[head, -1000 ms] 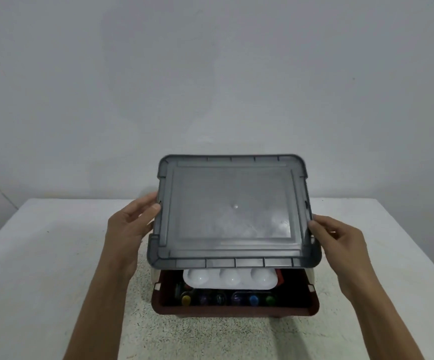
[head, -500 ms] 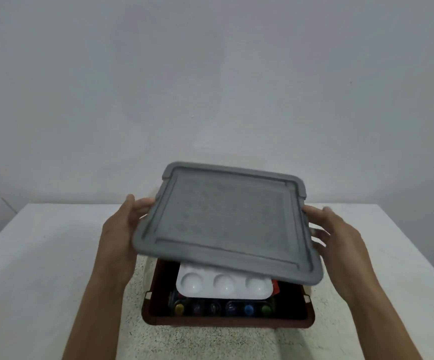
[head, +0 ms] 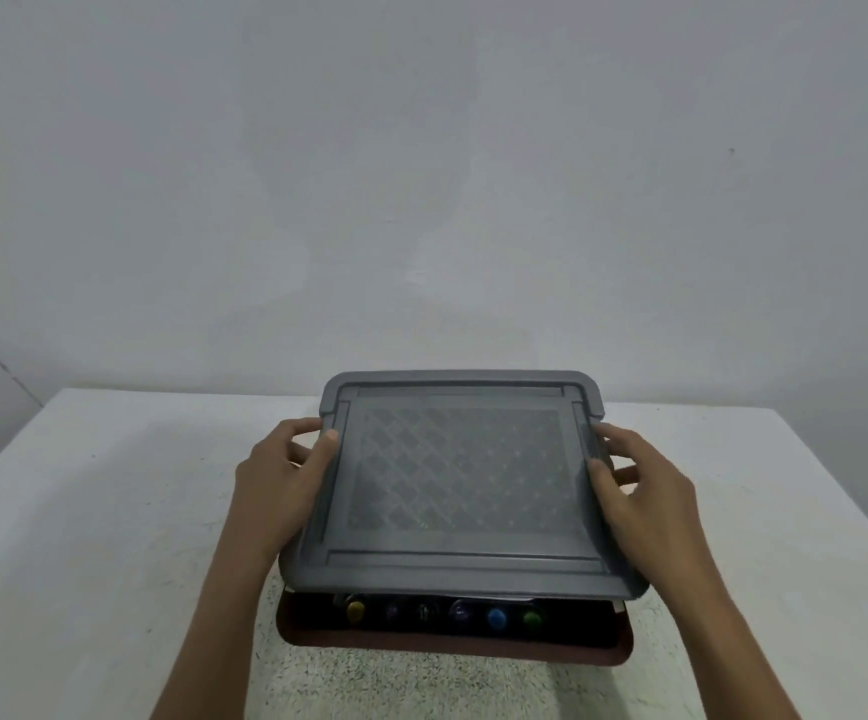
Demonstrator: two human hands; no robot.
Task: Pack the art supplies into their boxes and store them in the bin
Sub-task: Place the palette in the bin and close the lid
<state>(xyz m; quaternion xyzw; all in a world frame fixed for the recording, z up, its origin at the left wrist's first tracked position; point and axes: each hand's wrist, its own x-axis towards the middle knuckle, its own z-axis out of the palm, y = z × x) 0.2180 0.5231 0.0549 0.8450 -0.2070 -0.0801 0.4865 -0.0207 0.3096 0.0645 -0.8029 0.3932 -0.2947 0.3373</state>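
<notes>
The left hand (head: pixel 286 485) pinches the grey lid (head: pixel 458 475) at its 9 o'clock edge, the right hand (head: pixel 639 491) at 3 o'clock. It looks light and stiff, so the side rims suit holding. It lies over the brown bin (head: pixel 452 648), with a gap at 6 o'clock.

left hand (head: pixel 282 485): thumb over, fingers curled, gripping | right hand (head: pixel 647 493): thumb over, gripping

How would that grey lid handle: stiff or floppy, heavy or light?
Probably stiff: the grey lid looks flat, held only at its side edges by the left hand and right hand. Likely light: loose pinches seem enough.
</notes>
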